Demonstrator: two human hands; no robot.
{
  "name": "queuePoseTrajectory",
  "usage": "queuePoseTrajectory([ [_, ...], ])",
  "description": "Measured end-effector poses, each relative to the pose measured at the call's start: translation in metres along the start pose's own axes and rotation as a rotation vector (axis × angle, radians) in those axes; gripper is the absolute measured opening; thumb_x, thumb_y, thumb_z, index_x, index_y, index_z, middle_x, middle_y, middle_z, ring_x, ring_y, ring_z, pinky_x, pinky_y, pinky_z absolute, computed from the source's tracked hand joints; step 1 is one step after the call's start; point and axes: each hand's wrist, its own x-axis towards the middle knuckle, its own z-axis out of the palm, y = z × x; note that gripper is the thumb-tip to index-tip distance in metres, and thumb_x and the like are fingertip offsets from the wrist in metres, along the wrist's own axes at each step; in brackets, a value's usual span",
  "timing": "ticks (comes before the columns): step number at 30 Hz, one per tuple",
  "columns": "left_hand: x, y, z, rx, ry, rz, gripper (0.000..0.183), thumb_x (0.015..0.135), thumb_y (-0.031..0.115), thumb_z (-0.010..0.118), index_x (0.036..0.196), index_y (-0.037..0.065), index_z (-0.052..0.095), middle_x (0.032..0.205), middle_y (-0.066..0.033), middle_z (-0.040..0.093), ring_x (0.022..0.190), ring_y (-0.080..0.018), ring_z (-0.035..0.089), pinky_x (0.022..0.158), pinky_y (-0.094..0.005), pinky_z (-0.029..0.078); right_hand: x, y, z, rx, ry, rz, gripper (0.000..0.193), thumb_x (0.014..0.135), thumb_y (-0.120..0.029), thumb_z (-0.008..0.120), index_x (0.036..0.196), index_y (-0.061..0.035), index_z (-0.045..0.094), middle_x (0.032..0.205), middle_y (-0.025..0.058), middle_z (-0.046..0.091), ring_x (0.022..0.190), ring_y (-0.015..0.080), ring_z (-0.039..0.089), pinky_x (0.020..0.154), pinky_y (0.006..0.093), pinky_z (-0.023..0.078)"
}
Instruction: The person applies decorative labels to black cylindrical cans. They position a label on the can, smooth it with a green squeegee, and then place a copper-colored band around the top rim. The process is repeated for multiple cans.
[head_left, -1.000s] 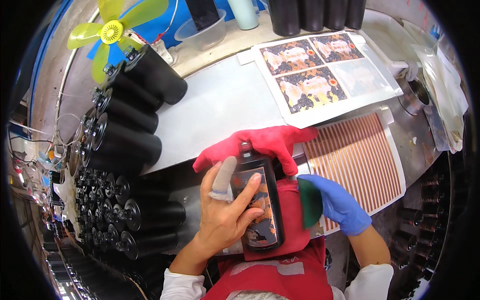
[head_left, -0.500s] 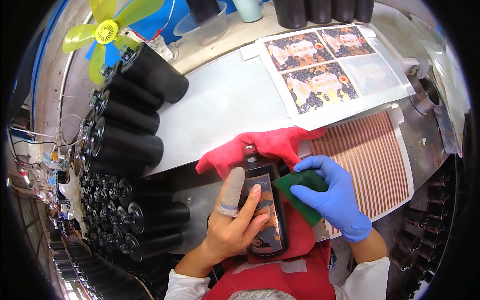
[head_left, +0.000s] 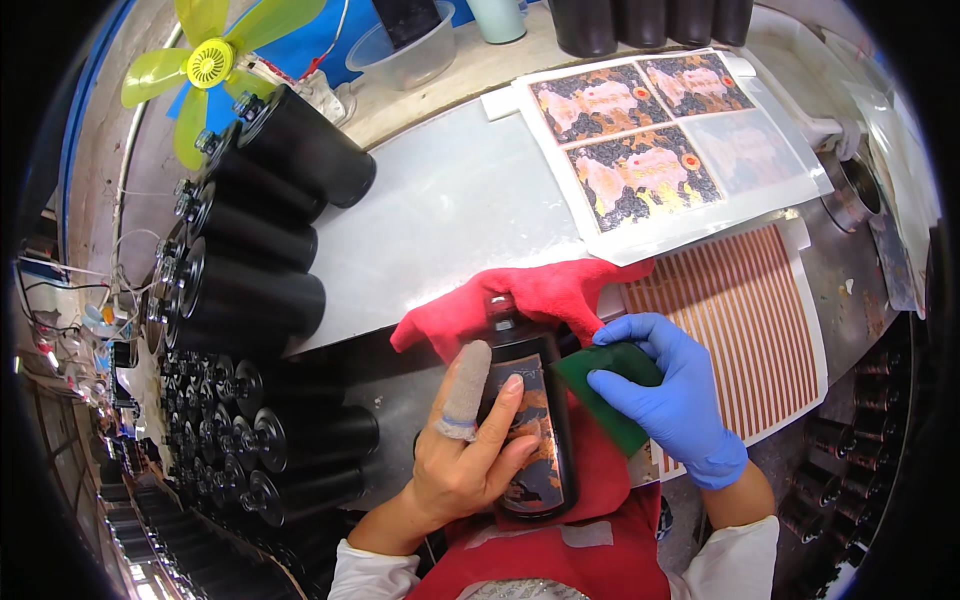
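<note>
Fingers (head_left: pixel 480 415) grip a dark bottle (head_left: pixel 530 420), half hidden; gloved fingers (head_left: pixel 640 385) pinch a green pad (head_left: pixel 610 385).

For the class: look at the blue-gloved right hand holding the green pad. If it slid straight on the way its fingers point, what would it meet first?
The right hand points left, its green pad already at the edge of the dark bottle. It would likely press onto the bottle's picture label first, then meet the left hand; depth is unclear.

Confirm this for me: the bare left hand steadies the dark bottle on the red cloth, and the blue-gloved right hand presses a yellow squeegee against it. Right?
Not quite. The head view shows the squeegee is dark green, not yellow. The rest holds: the left hand steadies the dark bottle on the red cloth, and the gloved right hand presses the squeegee against it.
</note>
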Motion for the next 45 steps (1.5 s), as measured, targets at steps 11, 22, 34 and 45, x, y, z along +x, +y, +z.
queuePoseTrajectory([
  [11, 0.002, 0.003, 0.000, 0.015, -0.012, -0.014, 0.049, 0.074, 0.018, 0.070, 0.118, -0.001, 0.058, 0.126, -0.0344, 0.044, 0.112, -0.0487, 0.047, 0.093, -0.0453, 0.043, 0.013, 0.014, -0.003, 0.073, -0.080, -0.042, 0.031, 0.077, -0.002, 0.068, 0.106, -0.0026, 0.056, 0.101, 0.0057, 0.060, 0.092, 0.0113, 0.059, 0.081, 0.0232, 0.048],
  [22, 0.017, 0.014, -0.009, 0.157, -0.174, -0.080, 0.048, 0.072, 0.018, 0.071, 0.118, 0.012, 0.061, 0.133, -0.0307, 0.035, 0.118, -0.0410, 0.037, 0.097, -0.0416, 0.036, 0.016, 0.010, -0.011, 0.098, 0.055, -0.028, 0.031, 0.078, -0.003, 0.067, 0.106, -0.0026, 0.056, 0.100, 0.0054, 0.061, 0.090, 0.0100, 0.058, 0.080, 0.0226, 0.048],
  [34, 0.016, 0.013, -0.011, 0.201, -0.103, -0.117, 0.048, 0.075, 0.032, 0.068, 0.118, 0.014, 0.061, 0.132, -0.0300, 0.037, 0.124, -0.0456, 0.030, 0.097, -0.0559, 0.029, 0.014, 0.029, -0.023, 0.198, 0.071, -0.010, 0.035, 0.078, -0.001, 0.062, 0.112, -0.0016, 0.054, 0.103, 0.0059, 0.059, 0.093, 0.0117, 0.057, 0.082, 0.0241, 0.047],
  [45, 0.013, 0.015, -0.011, 0.153, -0.107, -0.108, 0.052, 0.078, 0.039, 0.064, 0.122, 0.013, 0.058, 0.128, -0.0265, 0.044, 0.126, -0.0479, 0.025, 0.095, -0.0613, 0.026, -0.003, 0.037, -0.026, 0.196, 0.134, 0.012, 0.034, 0.078, 0.000, 0.062, 0.111, -0.0014, 0.055, 0.102, 0.0061, 0.060, 0.093, 0.0127, 0.058, 0.082, 0.0247, 0.047],
])
